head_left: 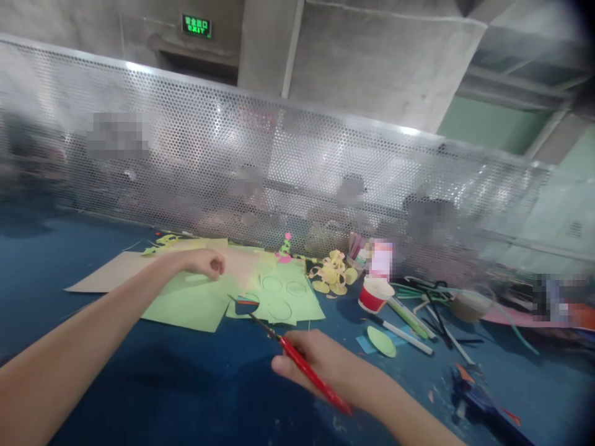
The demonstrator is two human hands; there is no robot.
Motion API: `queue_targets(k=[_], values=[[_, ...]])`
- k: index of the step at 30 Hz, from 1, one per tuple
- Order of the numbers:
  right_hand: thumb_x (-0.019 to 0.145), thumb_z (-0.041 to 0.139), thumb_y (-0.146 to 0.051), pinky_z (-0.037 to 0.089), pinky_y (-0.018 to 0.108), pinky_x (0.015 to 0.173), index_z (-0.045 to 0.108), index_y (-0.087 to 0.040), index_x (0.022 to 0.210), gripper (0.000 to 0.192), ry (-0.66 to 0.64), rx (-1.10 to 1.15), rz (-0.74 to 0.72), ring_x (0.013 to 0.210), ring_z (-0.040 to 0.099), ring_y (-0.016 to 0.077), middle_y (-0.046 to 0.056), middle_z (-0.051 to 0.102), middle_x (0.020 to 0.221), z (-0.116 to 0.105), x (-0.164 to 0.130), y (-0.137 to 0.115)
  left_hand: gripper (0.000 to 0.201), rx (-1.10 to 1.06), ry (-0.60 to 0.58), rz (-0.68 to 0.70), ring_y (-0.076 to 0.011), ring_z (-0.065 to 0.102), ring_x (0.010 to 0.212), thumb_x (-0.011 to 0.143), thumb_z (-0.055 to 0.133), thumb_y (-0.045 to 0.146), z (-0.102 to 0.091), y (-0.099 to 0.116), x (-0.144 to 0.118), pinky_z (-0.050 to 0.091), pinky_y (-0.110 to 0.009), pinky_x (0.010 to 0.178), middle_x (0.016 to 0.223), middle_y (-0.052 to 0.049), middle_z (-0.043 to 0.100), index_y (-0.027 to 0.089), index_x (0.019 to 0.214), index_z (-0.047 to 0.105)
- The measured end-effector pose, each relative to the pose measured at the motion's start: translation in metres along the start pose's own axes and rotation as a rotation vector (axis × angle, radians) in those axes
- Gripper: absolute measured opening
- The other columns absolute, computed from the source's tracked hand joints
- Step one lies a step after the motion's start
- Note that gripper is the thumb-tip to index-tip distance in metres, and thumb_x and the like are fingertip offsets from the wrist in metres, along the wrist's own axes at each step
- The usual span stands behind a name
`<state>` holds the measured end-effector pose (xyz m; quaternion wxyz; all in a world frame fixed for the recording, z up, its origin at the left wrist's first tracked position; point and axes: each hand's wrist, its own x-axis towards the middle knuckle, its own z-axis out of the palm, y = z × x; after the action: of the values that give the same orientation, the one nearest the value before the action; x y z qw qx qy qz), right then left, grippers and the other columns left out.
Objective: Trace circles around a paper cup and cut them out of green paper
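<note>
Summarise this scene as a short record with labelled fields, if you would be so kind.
Right hand: the right hand holds red-handled scissors
Left hand: the left hand is curled over light green paper; contact unclear
Marked sheet: green sheet with drawn circles, beyond the scissors
Right of the sheets: yellow paper cutouts, red-and-white paper cup, green oval cutout
Surface: blue tabletop
Behind: perforated metal screen, lit green exit sign
</note>
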<state>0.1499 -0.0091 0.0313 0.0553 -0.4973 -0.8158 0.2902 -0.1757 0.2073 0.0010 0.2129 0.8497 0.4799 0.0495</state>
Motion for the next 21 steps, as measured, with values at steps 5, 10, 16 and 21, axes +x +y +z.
queue_targets(k=[5, 10, 16, 21], values=[[0.079, 0.044, -0.076, 0.022, 0.027, 0.05, 0.052, -0.021, 0.077, 0.056, 0.084, -0.289, 0.036, 0.057, 0.05, 0.0164, 0.004, 0.062, 0.07, 0.016, 0.004, -0.009, 0.022, -0.033, 0.042, 0.003, -0.0196, 0.058, 0.076, 0.058, 0.066, 0.029, 0.002, 0.002, -0.001, 0.04, -0.025, 0.067, 0.077, -0.001, 0.064, 0.018, 0.076, 0.065], [0.077, 0.045, -0.078, 0.027, 0.029, 0.05, 0.062, -0.02, 0.086, 0.061, 0.11, -0.433, 0.049, 0.067, 0.066, 0.0282, 0.011, 0.072, 0.081, 0.025, 0.005, -0.019, 0.022, -0.059, 0.03, 0.01, -0.018, 0.057, 0.073, 0.058, 0.067, 0.031, 0.003, -0.002, -0.001, 0.04, -0.025, 0.065, 0.074, 0.0, 0.063, 0.019, 0.076, 0.062], [0.075, 0.045, -0.081, 0.039, 0.033, 0.054, 0.063, -0.019, 0.088, 0.066, 0.1, -0.433, 0.031, 0.073, 0.069, 0.0352, 0.014, 0.073, 0.083, 0.029, 0.006, -0.017, 0.033, -0.138, -0.002, 0.02, -0.0218, 0.063, 0.09, 0.071, 0.064, 0.047, -0.012, 0.003, -0.014, 0.044, -0.027, 0.079, 0.093, -0.002, 0.071, 0.023, 0.092, 0.07], [0.073, 0.045, -0.083, 0.036, 0.033, 0.053, 0.062, -0.018, 0.086, 0.068, 0.099, -0.452, 0.031, 0.073, 0.069, 0.0371, 0.015, 0.073, 0.083, 0.035, 0.007, -0.016, 0.039, -0.193, 0.063, 0.015, -0.0241, 0.063, 0.104, 0.079, 0.057, 0.055, -0.02, 0.009, -0.026, 0.043, -0.03, 0.09, 0.107, -0.003, 0.072, 0.025, 0.098, 0.072]])
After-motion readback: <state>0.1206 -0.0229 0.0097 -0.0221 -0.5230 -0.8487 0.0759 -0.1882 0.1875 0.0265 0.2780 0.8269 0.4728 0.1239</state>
